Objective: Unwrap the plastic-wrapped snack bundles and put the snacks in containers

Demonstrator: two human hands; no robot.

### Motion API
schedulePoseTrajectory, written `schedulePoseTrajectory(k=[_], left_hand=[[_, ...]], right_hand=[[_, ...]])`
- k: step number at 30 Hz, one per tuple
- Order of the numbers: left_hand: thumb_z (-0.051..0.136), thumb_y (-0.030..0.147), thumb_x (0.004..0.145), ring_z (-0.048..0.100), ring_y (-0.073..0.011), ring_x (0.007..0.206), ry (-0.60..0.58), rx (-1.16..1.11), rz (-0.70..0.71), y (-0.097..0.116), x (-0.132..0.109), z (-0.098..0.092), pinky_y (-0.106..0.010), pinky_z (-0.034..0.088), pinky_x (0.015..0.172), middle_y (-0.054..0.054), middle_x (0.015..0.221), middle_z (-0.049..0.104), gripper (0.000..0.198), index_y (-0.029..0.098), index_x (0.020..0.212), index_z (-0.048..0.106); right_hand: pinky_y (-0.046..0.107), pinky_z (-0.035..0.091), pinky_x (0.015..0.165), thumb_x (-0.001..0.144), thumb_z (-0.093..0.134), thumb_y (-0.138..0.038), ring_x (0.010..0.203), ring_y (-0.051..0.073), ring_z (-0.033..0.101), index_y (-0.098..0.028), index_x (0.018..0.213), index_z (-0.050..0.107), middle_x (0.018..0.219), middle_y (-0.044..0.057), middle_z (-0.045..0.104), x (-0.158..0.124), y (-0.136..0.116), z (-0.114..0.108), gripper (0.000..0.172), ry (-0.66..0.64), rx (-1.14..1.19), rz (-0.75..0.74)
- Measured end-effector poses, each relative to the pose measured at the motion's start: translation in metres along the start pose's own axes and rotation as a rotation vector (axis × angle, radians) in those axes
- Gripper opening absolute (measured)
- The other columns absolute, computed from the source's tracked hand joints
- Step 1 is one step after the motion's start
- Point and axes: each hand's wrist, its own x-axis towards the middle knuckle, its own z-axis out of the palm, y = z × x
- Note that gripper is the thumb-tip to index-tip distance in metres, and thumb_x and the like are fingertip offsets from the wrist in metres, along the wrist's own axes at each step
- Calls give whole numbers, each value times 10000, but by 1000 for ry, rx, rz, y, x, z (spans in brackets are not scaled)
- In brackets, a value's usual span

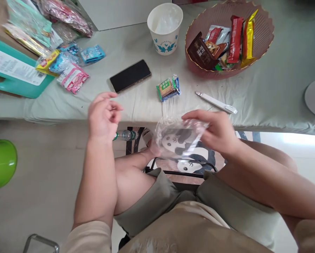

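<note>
My right hand (215, 131) pinches a clear plastic bag (185, 138) by its right side, over my lap just off the table's front edge. The bag looks see-through, with a panda picture showing behind it. My left hand (104, 114) is raised to the left of the bag, fingers apart and slightly curled, with nothing in it. Beyond the bag, a small wrapped biscuit pack (169, 88) in green and blue lies on the cloth. A black phone (131, 76) lies past my left hand, and a white utility knife (216, 102) past my right.
A paper cup (165, 38) with clear plastic inside stands at the back. Beside it, a pink bowl (262, 38) holds several wrapped snacks. More snack packets (74, 77) lie at left by a teal container (33, 86). A green bin (1, 165) stands on the floor.
</note>
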Motion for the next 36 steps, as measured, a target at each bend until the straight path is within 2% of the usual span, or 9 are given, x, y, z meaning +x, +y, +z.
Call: schedulePoseTrajectory(k=[3,5,8,11,14,18,24,32,36], left_hand=[[898,556,622,774,-191,953,-357,-93,-14,-7,-5,31,-245,612,775,-73,1031,811,499,206,962,797],[837,751,654,671,-286,1315,-636,-121,6,-8,-14,54,-344,577,1054,-116,1367,727,748,219,1177,775],[893,757,579,600,-366,1407,-911,-103,-112,-13,-23,80,-444,578,1082,-136,1530,612,927,255,1329,685],[943,478,678,778,-266,1039,-794,83,-209,-26,-23,94,-371,637,858,-101,1183,779,680,243,1256,673],[817,369,806,718,-161,679,-558,219,-171,-39,-15,97,-293,580,650,-18,793,744,281,196,993,697],[766,326,822,655,-120,669,-400,218,75,-43,-6,91,-254,533,655,17,739,681,161,207,825,657],[889,418,727,744,-185,830,-520,144,29,-49,-1,88,-321,608,760,0,878,735,383,233,915,612],[820,490,800,715,-212,678,-450,33,-125,-59,5,88,-308,550,563,-3,730,644,310,250,886,642],[705,341,839,658,-172,588,-437,-25,-166,-56,12,91,-288,520,513,-10,728,627,138,232,809,627]], right_hand=[[271,502,513,963,632,-350,570,150,670,-227,968,752,692,5,719,5,-35,-25,173,-1,430,369],[248,489,476,892,709,-358,538,130,643,-220,923,735,681,-5,693,14,-43,-27,144,30,647,493],[217,484,462,792,770,-325,532,104,623,-205,844,693,683,-13,672,30,-30,-16,152,176,821,602],[222,524,518,783,772,-316,575,105,644,-211,858,695,702,-11,677,35,-6,-6,151,297,753,567],[277,591,652,845,760,-396,704,136,698,-232,920,722,832,14,734,28,11,-4,184,341,573,400],[332,604,732,848,771,-565,838,187,728,-268,1059,721,967,34,774,20,26,-6,368,298,474,223],[322,566,735,828,769,-620,791,173,697,-234,948,704,872,27,745,22,36,-4,409,271,378,179],[337,529,649,846,735,-594,687,173,635,-260,898,678,776,11,685,20,35,-9,343,206,316,299],[298,485,545,839,766,-537,594,146,605,-276,950,648,778,-6,686,21,33,-12,307,248,471,291]])
